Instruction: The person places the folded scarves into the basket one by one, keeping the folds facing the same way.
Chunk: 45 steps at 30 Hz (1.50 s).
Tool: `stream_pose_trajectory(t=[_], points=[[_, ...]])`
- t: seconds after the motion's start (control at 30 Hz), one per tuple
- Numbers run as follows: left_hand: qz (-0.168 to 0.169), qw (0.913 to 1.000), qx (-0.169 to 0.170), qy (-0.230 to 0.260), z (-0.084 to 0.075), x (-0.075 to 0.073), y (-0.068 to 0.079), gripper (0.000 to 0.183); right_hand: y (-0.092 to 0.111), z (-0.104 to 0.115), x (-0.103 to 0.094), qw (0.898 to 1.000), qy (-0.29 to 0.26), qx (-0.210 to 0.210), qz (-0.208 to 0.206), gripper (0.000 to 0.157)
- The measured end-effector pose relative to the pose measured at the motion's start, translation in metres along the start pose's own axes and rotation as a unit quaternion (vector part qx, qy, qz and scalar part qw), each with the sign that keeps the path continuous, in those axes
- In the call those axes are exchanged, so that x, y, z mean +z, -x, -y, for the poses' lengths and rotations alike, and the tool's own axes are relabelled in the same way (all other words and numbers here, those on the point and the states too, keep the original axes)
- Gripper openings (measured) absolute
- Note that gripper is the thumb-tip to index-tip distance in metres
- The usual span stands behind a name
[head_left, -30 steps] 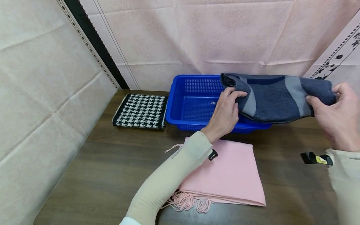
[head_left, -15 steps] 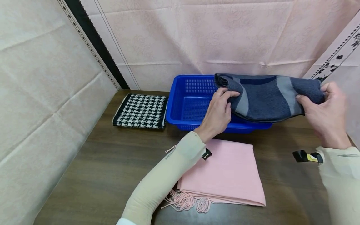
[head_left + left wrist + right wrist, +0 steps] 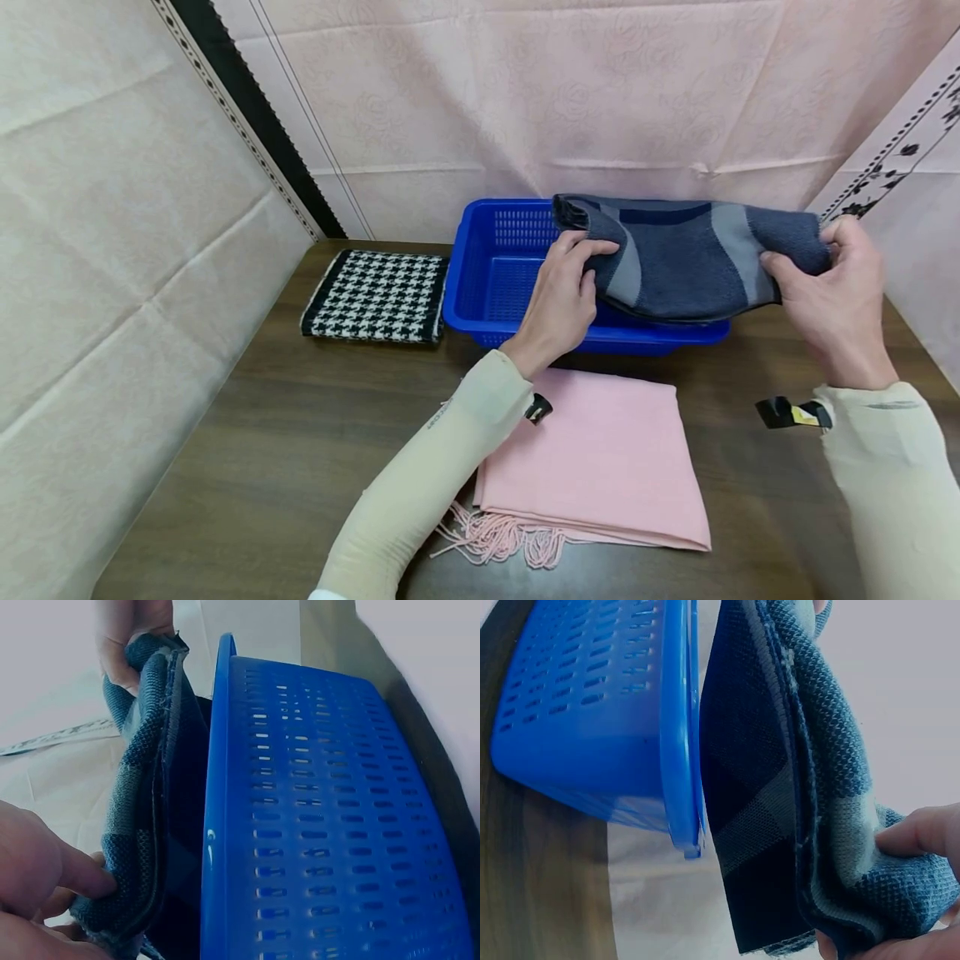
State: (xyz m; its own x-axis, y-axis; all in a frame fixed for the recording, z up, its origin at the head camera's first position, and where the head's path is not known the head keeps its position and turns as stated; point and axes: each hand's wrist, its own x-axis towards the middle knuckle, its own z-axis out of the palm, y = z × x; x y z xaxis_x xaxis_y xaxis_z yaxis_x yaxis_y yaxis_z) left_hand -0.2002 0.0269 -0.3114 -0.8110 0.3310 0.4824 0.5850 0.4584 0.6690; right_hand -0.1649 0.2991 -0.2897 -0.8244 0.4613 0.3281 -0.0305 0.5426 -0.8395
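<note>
Both hands hold a folded blue-grey patterned scarf (image 3: 678, 258) over the right part of a blue plastic basket (image 3: 491, 329). The left hand (image 3: 558, 292) pinches the scarf's left end, near its front edge. At the other end, the right hand (image 3: 836, 296) grips the fold between thumb and fingers. In the left wrist view the scarf (image 3: 131, 825) hangs beside the basket's rim (image 3: 214, 825), with several layers showing. The right wrist view has the thumb pressed into the knitted cloth (image 3: 847, 802); part of that hand is out of frame.
A folded black-and-white houndstooth scarf (image 3: 375, 296) lies left of the basket. In front, a folded pink scarf (image 3: 600, 458) with fringe lies on the wooden table (image 3: 285, 467), partly under the left forearm. A pale cloth (image 3: 525, 92) hangs behind.
Both hands have moved left together, carrying the blue-grey scarf farther over the basket. The basket, the houndstooth scarf and the pink scarf stay in place.
</note>
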Motion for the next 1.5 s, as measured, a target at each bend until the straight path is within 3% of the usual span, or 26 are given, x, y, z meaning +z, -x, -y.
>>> stream_pose_trajectory(t=[0.57, 0.83, 1.5], points=[[-0.016, 0.9991, -0.037, 0.011, 0.016, -0.017, 0.008, 0.037, 0.006, 0.006, 0.023, 0.999, 0.026, -0.001, 0.040, 0.029], [-0.026, 0.9977, -0.063, 0.004, 0.023, -0.026, 0.011, 0.036, 0.008, 0.007, 0.040, 0.999, 0.020, -0.018, 0.034, 0.031], [-0.036, 0.9932, -0.108, -0.025, 0.044, -0.042, 0.013, 0.035, 0.013, 0.012, 0.072, 0.997, 0.016, -0.028, 0.076, 0.033]])
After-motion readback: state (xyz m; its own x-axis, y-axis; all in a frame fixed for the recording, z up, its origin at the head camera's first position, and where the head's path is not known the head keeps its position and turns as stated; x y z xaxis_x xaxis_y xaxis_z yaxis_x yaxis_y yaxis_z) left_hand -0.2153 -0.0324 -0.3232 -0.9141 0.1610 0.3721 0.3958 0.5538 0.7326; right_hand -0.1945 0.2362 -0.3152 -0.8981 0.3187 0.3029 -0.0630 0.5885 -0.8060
